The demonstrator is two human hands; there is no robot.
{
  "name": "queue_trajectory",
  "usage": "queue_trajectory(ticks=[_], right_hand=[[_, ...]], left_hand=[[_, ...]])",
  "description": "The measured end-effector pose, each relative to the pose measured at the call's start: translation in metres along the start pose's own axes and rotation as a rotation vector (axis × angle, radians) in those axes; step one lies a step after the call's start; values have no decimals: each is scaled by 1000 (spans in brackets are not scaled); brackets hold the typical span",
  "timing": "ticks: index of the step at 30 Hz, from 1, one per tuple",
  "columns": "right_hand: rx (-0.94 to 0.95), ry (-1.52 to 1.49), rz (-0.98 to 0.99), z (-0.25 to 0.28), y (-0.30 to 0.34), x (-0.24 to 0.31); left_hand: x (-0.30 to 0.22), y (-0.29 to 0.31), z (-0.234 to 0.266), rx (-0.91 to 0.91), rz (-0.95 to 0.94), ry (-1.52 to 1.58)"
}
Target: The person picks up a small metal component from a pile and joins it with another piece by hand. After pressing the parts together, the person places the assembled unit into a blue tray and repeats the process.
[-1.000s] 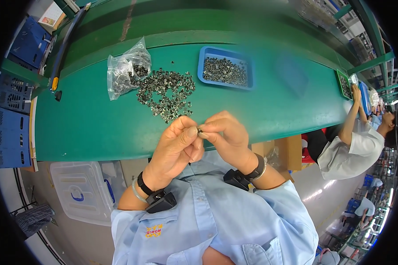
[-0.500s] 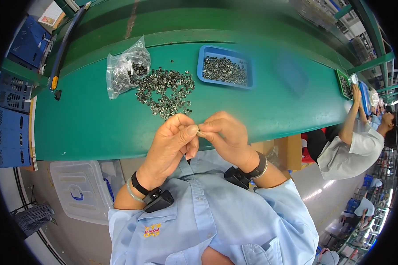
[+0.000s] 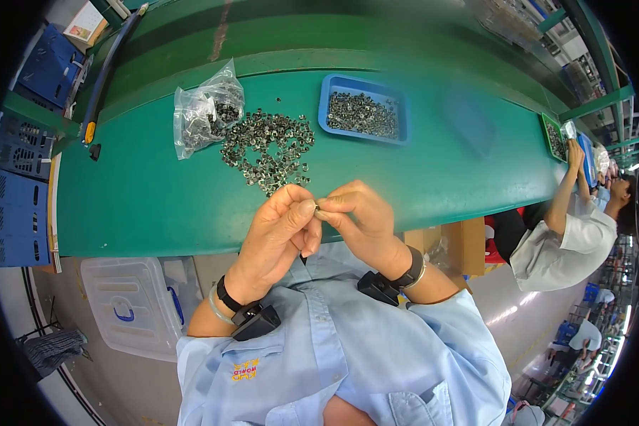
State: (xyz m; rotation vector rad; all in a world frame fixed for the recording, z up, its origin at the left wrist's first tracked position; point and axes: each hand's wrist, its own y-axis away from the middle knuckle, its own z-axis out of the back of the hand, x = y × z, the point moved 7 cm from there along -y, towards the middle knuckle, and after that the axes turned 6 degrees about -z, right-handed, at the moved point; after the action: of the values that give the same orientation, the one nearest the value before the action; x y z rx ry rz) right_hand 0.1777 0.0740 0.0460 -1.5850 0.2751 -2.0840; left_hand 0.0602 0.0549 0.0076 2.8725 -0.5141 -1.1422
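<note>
My left hand [image 3: 280, 226] and my right hand [image 3: 361, 219] meet in front of my chest, over the near edge of the green table. Between their thumbs and forefingers they pinch a small dark metal piece [image 3: 317, 208], mostly covered by the fingertips. Just beyond my left hand, a loose pile of small shiny metal parts [image 3: 268, 145] is spread on the table. A clear plastic bag [image 3: 195, 121] with more of these parts lies against the pile's left side. To the right of the pile, a blue tray [image 3: 366, 137] holds many similar parts.
The green table [image 3: 135, 206] runs across in front of me. A lidded clear plastic box [image 3: 131, 302] stands on the floor at left, and a cardboard box [image 3: 465, 245] is below the table at right. Farther right, another person [image 3: 568, 241] works beside a green tray [image 3: 552, 137].
Both hands stay nearly in place, still pinched together. A little more of the dark piece shows between the fingertips. The whole view has shifted very slightly.
</note>
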Motion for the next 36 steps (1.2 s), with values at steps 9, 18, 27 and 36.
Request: queue_trajectory(ticks=[9,18,27,36], right_hand=[[-149,317,145,36,-41,-13],[44,555,67,10,-70,-60],[395,670,68,-75,-72,-64],[268,-125,-175,-52,-63,-40]], left_hand=[[-16,-5,21,-129,-92,-24],[-30,1,75,-256,-138,25],[-43,-4,94,-242,-114,9],[-34,-8,70,-144,7,-19]])
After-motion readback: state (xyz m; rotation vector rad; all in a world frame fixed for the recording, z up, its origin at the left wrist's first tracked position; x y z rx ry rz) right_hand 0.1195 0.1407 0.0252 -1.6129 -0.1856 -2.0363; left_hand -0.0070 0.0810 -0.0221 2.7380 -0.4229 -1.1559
